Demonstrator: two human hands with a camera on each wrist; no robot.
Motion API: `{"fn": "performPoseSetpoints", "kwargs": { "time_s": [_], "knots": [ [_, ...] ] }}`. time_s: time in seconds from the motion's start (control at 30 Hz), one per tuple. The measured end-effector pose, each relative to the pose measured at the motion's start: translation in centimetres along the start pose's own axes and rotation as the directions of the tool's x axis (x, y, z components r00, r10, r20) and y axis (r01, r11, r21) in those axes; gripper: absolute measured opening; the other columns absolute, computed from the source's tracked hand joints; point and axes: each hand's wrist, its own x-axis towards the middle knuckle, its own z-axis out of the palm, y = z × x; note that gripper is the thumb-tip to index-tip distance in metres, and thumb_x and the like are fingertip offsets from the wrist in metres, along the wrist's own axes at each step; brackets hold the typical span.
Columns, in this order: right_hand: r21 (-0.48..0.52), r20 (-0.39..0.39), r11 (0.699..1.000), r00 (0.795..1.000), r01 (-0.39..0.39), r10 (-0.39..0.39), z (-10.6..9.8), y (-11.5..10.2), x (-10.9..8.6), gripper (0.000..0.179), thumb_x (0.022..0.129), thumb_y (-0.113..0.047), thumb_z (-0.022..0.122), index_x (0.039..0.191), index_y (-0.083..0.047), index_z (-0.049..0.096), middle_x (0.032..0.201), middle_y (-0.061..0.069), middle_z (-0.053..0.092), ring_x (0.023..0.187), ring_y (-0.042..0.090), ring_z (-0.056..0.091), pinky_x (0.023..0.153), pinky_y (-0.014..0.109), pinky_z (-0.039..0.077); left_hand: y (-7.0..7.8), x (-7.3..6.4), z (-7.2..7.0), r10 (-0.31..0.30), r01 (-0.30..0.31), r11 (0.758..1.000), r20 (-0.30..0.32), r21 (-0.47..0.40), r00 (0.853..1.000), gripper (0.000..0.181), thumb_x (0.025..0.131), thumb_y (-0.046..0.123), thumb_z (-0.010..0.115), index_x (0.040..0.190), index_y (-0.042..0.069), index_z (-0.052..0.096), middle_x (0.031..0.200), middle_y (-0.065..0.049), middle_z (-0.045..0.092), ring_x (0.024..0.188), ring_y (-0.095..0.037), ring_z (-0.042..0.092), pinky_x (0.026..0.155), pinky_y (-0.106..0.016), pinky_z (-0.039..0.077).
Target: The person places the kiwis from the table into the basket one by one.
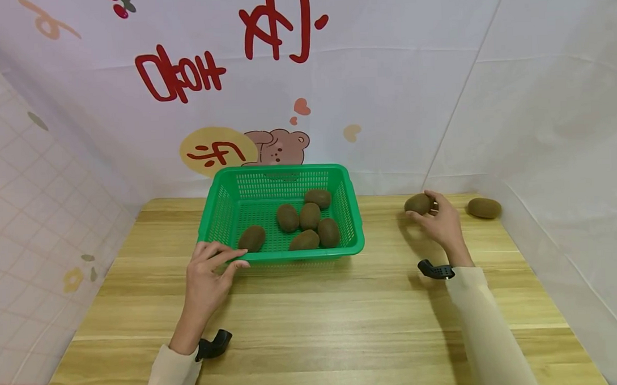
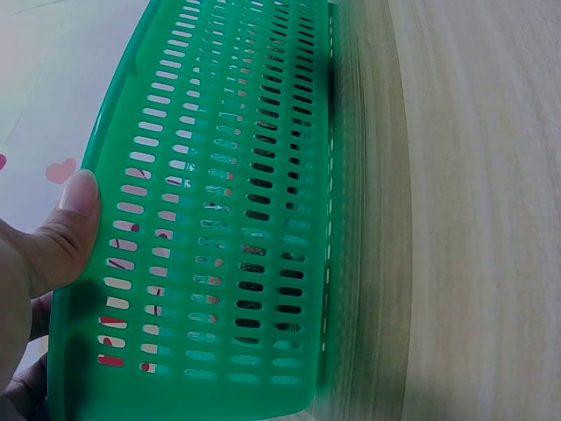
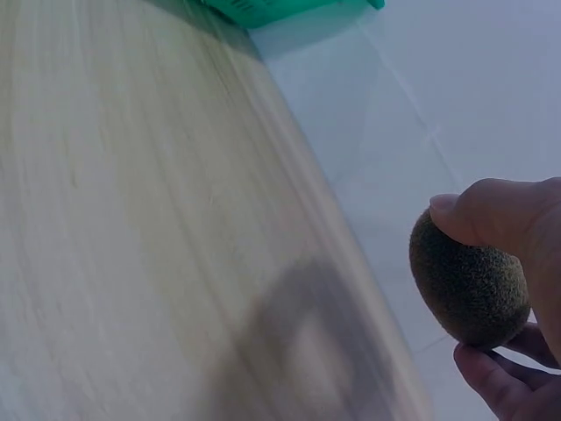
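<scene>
My left hand (image 1: 208,278) grips the front left rim of a green plastic basket (image 1: 285,254). In the left wrist view the thumb (image 2: 74,224) lies against the slotted outer wall, and the other fingers are partly hidden behind the rim. Several brown kiwis (image 1: 288,218) lie inside the basket, most of them toward its right side. Off to the right, my right hand (image 1: 444,222) holds another kiwi (image 3: 469,285) between thumb and fingers, raised above the tabletop. Just right of that hand, one more kiwi (image 1: 485,208) lies on the table.
The wooden table (image 1: 313,328) backs onto a white printed sheet (image 1: 387,116), with further sheets at the left and right sides. The basket stands near the table's back edge. Black straps (image 1: 436,269) sit on both wrists.
</scene>
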Motion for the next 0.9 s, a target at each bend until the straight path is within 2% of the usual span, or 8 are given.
{"fn": "performPoseSetpoints", "kwargs": {
  "time_s": [0.17,0.5,0.7,0.9],
  "knots": [
    [0.004,-0.003,1.000,1.000,0.029,-0.029,-0.1,-0.8,-0.2,0.081,0.092,-0.033,0.079,0.157,-0.007,0.039,0.151,0.028,0.046,0.131,0.051,0.055,0.106,0.059,0.048,0.0,0.0,0.0,-0.008,0.008,1.000,0.006,-0.005,1.000,0.031,0.064,0.005,0.092,0.093,0.010,0.085,0.084,-0.006,0.071,0.081,-0.021,0.049,0.075,-0.029,0.039],
    [0.010,0.007,0.998,0.998,0.063,-0.063,-0.1,-3.1,-0.4,0.083,0.091,-0.039,0.079,0.158,-0.011,0.039,0.155,0.024,0.044,0.133,0.048,0.054,0.108,0.056,0.049,-0.4,-0.2,0.0,-0.034,0.034,0.999,0.032,-0.003,0.999,0.028,0.067,0.005,0.091,0.094,0.009,0.085,0.085,-0.007,0.071,0.082,-0.022,0.049,0.077,-0.028,0.039],
    [0.007,-0.001,0.989,0.989,0.149,-0.149,-0.2,-4.6,-0.6,0.080,0.091,-0.035,0.080,0.156,-0.008,0.042,0.153,0.024,0.046,0.131,0.048,0.055,0.107,0.057,0.049,-0.1,-0.2,-0.1,-0.047,0.047,0.999,0.038,-0.001,0.998,0.027,0.069,0.006,0.091,0.094,0.009,0.085,0.086,-0.007,0.071,0.083,-0.022,0.049,0.077,-0.028,0.039],
    [0.032,-0.014,0.975,0.976,0.218,-0.218,0.2,-6.2,-1.1,0.078,0.090,-0.030,0.082,0.154,-0.006,0.045,0.151,0.022,0.050,0.130,0.046,0.056,0.107,0.056,0.049,-0.1,-0.1,0.1,-0.017,0.017,1.000,0.002,-0.008,1.000,0.030,0.065,0.003,0.092,0.093,0.009,0.085,0.084,-0.006,0.071,0.081,-0.022,0.049,0.075,-0.027,0.038]
  ]
}}
